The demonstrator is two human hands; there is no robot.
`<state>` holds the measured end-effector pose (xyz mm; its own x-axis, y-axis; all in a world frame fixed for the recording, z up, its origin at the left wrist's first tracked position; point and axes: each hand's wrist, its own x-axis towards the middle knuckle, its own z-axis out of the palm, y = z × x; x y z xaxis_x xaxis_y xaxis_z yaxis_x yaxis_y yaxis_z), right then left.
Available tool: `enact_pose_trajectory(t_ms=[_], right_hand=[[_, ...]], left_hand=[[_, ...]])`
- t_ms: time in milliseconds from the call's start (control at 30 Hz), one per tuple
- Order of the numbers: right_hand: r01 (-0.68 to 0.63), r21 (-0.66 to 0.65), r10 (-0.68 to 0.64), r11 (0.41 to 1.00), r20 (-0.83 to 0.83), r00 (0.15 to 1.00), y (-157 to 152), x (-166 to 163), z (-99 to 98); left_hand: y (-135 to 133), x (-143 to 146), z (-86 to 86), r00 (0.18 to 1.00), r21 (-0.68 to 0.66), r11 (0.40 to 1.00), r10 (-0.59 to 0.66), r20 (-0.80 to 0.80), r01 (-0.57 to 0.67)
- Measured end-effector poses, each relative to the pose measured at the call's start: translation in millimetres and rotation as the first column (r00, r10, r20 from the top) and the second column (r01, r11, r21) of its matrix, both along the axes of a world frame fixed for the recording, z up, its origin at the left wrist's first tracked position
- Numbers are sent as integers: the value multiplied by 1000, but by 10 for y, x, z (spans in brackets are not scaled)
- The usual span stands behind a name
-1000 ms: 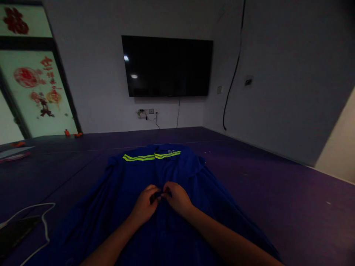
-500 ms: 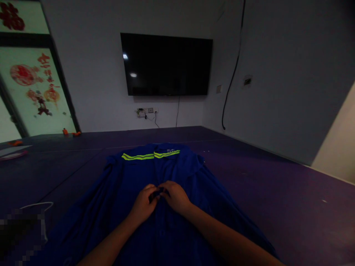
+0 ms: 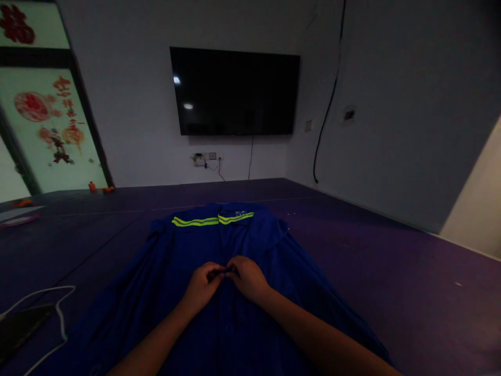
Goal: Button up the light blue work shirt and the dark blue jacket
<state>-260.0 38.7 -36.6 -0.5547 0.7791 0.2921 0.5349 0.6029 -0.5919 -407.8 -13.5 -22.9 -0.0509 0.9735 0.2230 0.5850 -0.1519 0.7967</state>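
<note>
A dark blue work jacket (image 3: 195, 248) lies spread out, front up, its collar end away from me. Yellow-green reflective stripes (image 3: 195, 222) cross its chest. Over the front placket, my left hand (image 3: 203, 286) pinches the cloth between thumb and fingers. My right hand (image 3: 247, 277) pinches the same edge from the other side, so the fingertips of both hands nearly meet. Whether a button sits between the fingertips is too dark to make out. The jacket's sleeves run down toward me on both sides.
The jacket lies on a purple surface (image 3: 391, 271). At the lower left is a dark flat device (image 3: 23, 326) with a white cable (image 3: 58, 308) looped around it. Small orange objects (image 3: 107, 189) lie near the door. A television (image 3: 238, 91) hangs on the far wall.
My left hand's fingers have drawn slightly closer together at the placket, and the gap within its pinch has narrowed. The right hand has barely moved.
</note>
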Motion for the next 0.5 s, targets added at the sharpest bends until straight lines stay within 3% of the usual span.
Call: enact_pose_trajectory(t_ms=[200, 500], right_hand=[[4, -12, -4, 1000, -18, 1000, 9, 0, -1], [16, -4, -16, 1000, -13, 1000, 15, -5, -10]], left_hand=[[5, -34, -23, 991, -60, 997, 44, 125, -37], [12, -31, -25, 984, -97, 994, 67, 163, -51]])
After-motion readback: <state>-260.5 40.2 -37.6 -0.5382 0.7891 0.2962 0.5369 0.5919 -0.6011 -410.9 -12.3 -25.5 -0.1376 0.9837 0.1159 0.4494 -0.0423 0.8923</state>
